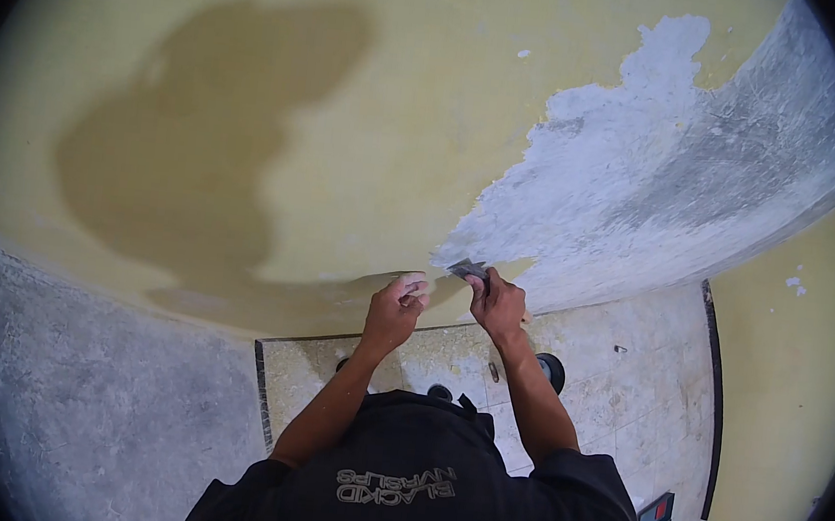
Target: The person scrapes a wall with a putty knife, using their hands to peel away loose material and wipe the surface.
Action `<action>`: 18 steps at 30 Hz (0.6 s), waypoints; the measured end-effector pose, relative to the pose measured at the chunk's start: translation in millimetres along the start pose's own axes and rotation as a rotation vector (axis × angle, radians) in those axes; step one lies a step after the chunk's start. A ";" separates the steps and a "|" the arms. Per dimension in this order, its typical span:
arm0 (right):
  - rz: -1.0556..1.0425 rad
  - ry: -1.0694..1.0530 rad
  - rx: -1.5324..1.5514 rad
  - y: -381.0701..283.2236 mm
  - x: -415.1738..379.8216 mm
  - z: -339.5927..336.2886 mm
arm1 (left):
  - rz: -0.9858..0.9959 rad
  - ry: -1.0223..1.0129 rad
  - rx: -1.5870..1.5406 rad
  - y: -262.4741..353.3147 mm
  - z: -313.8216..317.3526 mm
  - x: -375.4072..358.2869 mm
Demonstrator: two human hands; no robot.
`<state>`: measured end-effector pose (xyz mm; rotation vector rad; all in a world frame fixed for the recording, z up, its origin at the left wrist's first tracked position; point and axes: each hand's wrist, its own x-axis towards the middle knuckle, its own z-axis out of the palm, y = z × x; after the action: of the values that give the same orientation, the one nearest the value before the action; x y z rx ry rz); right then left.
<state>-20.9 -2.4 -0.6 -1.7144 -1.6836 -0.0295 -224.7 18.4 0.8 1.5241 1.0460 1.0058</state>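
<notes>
My right hand grips a grey metal scraper, its blade against the wall at the lower tip of the bare patch. Just to the left, my left hand has its fingers pinched around a pale, flake-like piece, close to the wall surface. Yellow paint covers much of the wall. Where that paint is gone, a ragged-edged white and grey patch spreads up and to the right from the scraper.
Below lies a dusty tiled floor with small bits of debris. A round dark object stands by my right forearm. Rough grey floor extends to the left, and a red and black item is at lower right.
</notes>
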 end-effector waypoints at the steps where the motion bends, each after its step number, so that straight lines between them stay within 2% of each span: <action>1: -0.003 0.000 0.013 -1.3 0.4 -0.6 | -0.002 0.000 -0.005 4.9 -1.8 -0.5; 3: -0.013 -0.005 0.022 -4.5 3.0 -0.1 | -0.081 -0.010 0.098 13.3 -3.8 -1.3; 5: -0.072 0.022 -0.016 -9.5 5.6 2.4 | -0.085 -0.006 0.066 2.9 -0.6 -0.9; 12: -0.025 -0.009 -0.061 -13.7 0.9 -0.7 | -0.124 -0.015 0.000 6.0 -6.8 -1.8; 14: -0.131 0.080 -0.014 -8.5 -1.1 5.1 | -0.136 -0.014 -0.013 4.6 -7.7 -3.8; 18: -0.144 0.059 0.014 -16.3 1.3 3.9 | -0.143 -0.058 -0.038 7.6 -8.1 -4.2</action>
<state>-36.8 -1.2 4.7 -1.5637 -1.7560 -0.1337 -232.6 15.5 9.3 1.4187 1.0734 0.8723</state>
